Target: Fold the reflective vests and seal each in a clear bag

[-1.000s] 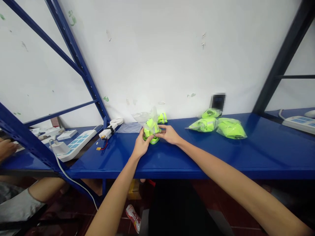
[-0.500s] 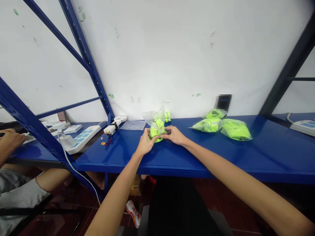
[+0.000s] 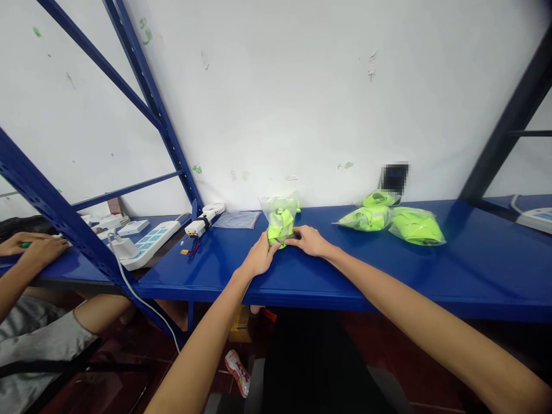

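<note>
Between my two hands a clear plastic bag (image 3: pixel 281 221) stands on the blue table, with a bundled neon-yellow reflective vest inside it and its mouth pointing up toward the wall. My left hand (image 3: pixel 261 254) grips the bag's lower left side, thumb in front. On the lower right, my right hand (image 3: pixel 308 240) pinches the bag with thumb and fingers. Another piece of neon-yellow fabric (image 3: pixel 298 206) shows partly behind the bag. To the left lies a flat clear plastic bag (image 3: pixel 236 219).
Several bagged neon-yellow bundles (image 3: pixel 416 225) lie to the right, near a pixelated dark object (image 3: pixel 394 179). A white handheld fan (image 3: pixel 212 211) and a battery with wires (image 3: pixel 196 227) sit left. Beyond the blue rack post (image 3: pixel 64 224) are a power strip (image 3: pixel 150 244) and another person's hands (image 3: pixel 41 253).
The bag stands more upright between my hands and hides more of the yellow fabric behind it. At the far left, the other person's second hand has come into view.
</note>
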`<move>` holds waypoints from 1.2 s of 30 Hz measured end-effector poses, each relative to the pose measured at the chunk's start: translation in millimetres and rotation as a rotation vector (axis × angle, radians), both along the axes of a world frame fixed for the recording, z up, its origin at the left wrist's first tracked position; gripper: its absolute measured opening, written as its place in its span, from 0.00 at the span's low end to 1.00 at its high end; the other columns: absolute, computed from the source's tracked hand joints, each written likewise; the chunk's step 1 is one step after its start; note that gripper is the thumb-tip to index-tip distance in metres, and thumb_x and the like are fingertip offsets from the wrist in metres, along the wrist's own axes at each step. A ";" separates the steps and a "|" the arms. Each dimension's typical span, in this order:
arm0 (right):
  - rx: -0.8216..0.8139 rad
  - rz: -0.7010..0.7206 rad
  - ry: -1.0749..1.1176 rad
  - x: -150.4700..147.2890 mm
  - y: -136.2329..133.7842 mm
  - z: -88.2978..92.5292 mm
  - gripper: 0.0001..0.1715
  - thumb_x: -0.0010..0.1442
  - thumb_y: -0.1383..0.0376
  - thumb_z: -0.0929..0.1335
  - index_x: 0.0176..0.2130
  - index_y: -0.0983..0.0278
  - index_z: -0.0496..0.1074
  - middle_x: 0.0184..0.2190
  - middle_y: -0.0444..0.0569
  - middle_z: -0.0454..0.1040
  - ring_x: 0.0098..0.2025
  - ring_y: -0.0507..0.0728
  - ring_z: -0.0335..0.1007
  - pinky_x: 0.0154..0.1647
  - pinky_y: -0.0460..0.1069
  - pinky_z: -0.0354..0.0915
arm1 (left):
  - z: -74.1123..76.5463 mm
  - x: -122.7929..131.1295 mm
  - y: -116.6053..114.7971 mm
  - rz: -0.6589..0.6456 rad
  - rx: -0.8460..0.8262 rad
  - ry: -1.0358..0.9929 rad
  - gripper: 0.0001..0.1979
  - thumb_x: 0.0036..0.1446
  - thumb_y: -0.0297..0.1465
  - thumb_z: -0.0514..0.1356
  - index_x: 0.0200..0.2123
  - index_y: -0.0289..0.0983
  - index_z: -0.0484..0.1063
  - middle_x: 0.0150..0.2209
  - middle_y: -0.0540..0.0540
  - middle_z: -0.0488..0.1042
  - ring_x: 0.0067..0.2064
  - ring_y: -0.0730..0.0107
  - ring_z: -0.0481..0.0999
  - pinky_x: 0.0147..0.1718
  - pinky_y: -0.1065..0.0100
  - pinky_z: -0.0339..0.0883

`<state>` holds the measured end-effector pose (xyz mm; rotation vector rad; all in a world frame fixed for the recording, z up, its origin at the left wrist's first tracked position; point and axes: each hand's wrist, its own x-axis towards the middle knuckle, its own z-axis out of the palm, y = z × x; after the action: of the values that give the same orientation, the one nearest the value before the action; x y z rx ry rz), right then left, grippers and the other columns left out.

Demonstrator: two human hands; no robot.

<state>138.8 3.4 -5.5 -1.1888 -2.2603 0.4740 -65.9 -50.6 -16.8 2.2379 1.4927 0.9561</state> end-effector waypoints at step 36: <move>-0.103 0.191 0.423 -13.6 -12.3 6.6 0.46 0.48 0.49 0.74 0.60 0.62 0.61 0.57 0.58 0.63 0.39 0.56 0.70 0.45 0.54 0.68 | 2.0 -11.9 0.4 0.081 0.018 -0.546 0.28 0.47 0.32 0.64 0.53 0.34 0.66 0.49 0.39 0.72 0.33 0.67 0.77 0.31 0.67 0.72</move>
<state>125.2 -8.9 1.1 -0.8259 -2.0033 0.8387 -77.8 -50.2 -14.9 1.7302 1.3224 1.4607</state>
